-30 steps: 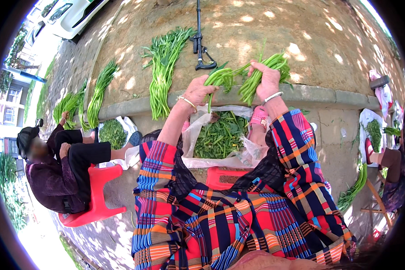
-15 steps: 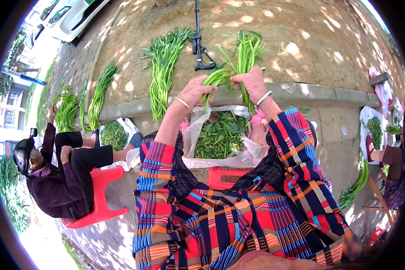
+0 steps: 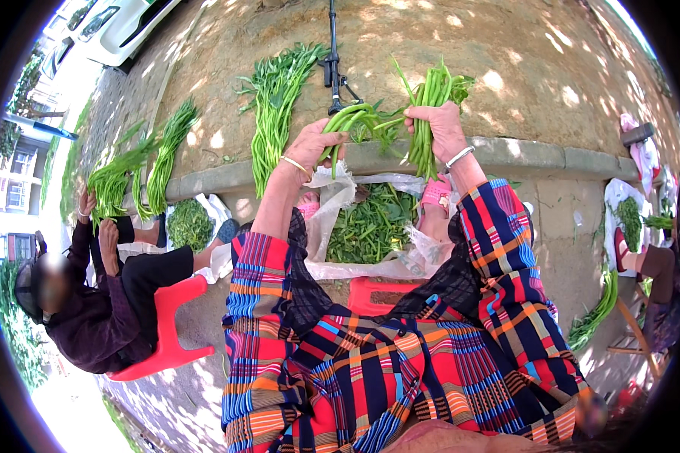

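In my closed left hand [image 3: 315, 145] is a small bunch of bent green stems [image 3: 353, 115], apparently water spinach, its tips drooping to the right. My right hand [image 3: 440, 134] grips a thicker bundle of water spinach [image 3: 433, 89], held upright with stems poking out above and below the fist. One thin stem spans the gap between the two hands. Below them, between my feet in pink sandals [image 3: 435, 193], a whitish plastic bag [image 3: 319, 245] lies spread wide with a heap of green leaves [image 3: 372, 226] in it.
A long bunch of water spinach [image 3: 270, 121] lies across the stone kerb [image 3: 533, 157], near a black cane [image 3: 332, 64]. At left, a person on a red stool [image 3: 175, 302] handles another bunch [image 3: 112, 192]. Another person sits at far right near loose stems [image 3: 595, 313].
My hands have moved apart, the right one shifting right with its bundle, the left slightly left. At left, the other person's lower hand has risen toward their bunch.
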`<state>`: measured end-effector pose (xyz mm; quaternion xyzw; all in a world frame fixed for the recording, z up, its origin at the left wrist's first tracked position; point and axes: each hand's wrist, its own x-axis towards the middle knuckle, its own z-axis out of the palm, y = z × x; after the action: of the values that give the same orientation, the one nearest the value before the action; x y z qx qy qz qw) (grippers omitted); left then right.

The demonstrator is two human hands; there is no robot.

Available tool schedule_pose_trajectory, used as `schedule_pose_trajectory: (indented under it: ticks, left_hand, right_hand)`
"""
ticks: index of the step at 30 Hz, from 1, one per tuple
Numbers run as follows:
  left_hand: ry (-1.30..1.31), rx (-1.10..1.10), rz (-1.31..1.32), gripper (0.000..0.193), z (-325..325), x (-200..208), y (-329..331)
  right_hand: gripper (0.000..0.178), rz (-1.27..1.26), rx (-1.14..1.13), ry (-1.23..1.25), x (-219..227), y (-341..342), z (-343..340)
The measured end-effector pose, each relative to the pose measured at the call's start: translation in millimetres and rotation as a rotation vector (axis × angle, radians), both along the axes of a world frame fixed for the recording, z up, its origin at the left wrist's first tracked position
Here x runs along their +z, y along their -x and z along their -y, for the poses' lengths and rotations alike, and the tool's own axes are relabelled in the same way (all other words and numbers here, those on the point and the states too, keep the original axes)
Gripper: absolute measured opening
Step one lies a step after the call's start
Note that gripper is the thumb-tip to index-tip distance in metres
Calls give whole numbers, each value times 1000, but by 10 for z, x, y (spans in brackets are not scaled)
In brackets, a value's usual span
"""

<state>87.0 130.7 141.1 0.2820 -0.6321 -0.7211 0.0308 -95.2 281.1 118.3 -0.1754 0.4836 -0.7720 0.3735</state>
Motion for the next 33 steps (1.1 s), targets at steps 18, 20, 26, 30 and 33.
schedule_pose_trajectory:
  ticks: [18,20,26,30,33]
  left_hand:
    - [-449,-114,-152,33,-257,-68,156]
    - [-477,-136,-164,33,-277,-62,152]
    - [-553,-188,-203,30,-343,-78,167]
    - [-497,-206,-194,29,-353,-94,157]
    - [-528,-229,-188,24,-368,-141,129]
  right_hand:
    - [14,-213,216,27,154,-423,98]
    - [15,-284,257,-40,155,-407,91]
    - [19,-445,222,-111,91,-318,94]
    - [21,-464,176,-120,85,-338,103]
    - [19,-443,216,-143,87,-359,103]
